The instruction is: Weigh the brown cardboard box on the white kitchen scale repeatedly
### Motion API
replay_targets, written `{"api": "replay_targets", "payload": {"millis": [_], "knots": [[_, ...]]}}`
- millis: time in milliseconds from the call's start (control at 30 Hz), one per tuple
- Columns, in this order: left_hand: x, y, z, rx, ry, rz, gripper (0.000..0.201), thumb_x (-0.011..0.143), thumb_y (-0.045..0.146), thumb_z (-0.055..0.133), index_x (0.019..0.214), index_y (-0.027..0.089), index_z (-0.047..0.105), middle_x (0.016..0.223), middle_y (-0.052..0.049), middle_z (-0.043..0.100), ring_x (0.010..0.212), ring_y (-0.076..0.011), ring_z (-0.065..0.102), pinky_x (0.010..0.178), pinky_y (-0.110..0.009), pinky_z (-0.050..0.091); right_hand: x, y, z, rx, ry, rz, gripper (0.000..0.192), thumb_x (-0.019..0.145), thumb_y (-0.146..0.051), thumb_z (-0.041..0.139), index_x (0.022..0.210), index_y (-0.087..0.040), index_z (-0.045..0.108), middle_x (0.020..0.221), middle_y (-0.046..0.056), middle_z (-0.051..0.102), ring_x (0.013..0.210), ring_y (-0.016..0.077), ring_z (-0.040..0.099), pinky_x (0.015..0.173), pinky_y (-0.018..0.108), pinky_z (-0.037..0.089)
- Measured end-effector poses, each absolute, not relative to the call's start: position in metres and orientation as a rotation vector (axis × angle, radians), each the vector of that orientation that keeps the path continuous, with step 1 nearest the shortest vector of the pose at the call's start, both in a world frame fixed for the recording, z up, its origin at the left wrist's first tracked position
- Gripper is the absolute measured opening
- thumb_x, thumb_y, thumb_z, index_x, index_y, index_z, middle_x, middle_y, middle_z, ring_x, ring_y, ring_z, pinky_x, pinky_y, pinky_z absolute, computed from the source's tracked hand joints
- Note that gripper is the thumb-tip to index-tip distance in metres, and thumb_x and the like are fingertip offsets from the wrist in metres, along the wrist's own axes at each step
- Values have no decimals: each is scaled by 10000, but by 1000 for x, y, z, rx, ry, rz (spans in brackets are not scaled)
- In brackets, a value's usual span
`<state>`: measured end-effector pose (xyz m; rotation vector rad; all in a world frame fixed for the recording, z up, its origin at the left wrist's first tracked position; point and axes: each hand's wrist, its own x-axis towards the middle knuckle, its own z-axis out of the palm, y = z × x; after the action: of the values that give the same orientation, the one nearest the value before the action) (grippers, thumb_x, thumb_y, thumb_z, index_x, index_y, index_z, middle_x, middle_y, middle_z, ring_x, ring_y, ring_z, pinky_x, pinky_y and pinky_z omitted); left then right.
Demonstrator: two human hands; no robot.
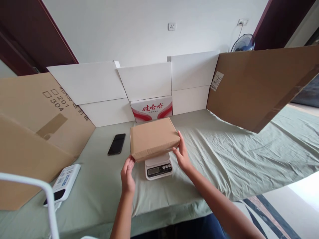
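Observation:
A closed brown cardboard box (pixel 153 137) rests on a small white digital scale (pixel 158 167) in the middle of the table. My left hand (pixel 127 176) touches the box's near left corner with its fingertips. My right hand (pixel 182 153) lies against the box's right side, fingers apart. Neither hand wraps around the box. The scale's display and buttons face me below the box.
A black phone (pixel 116 144) lies left of the box on the green cloth (pixel 224 156). A white handheld device (pixel 65 182) sits near the left edge. Brown cardboard sheets (pixel 259 86) and white boards (pixel 147 81) wall the table. A white bar (pixel 47 196) is at the lower left.

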<state>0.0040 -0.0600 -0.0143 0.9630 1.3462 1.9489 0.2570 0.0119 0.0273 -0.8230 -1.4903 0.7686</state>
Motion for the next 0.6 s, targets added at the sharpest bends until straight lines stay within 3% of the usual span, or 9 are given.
{"api": "replay_targets", "payload": {"millis": [233, 367, 600], "knots": [[-8, 30, 22, 979, 1287, 1891, 665, 818, 688, 592, 1238, 179, 675, 1319, -176, 675, 1329, -298, 581, 1133, -444, 416, 231, 94, 26, -686, -1373, 901, 796, 906, -493, 605, 1593, -278, 265, 1614, 81, 392, 1419, 305, 472, 1164, 477, 423], [-8, 64, 1, 930, 1317, 1865, 646, 791, 716, 605, 1141, 178, 683, 1288, -174, 687, 1302, -289, 603, 1118, -424, 432, 224, 119, 4, -718, -1354, 929, 815, 876, -422, 631, 1591, -268, 272, 1580, 60, 447, 1453, 300, 425, 1200, 481, 384], [-6, 70, -20, 885, 1336, 1850, 523, 882, 606, 562, 1124, 159, 689, 1262, -177, 704, 1251, -279, 639, 1099, -423, 452, 227, 123, -1, -852, -1410, 904, 766, 879, -380, 586, 1581, -274, 297, 1638, 28, 358, 1521, 302, 328, 1276, 521, 233]]}}
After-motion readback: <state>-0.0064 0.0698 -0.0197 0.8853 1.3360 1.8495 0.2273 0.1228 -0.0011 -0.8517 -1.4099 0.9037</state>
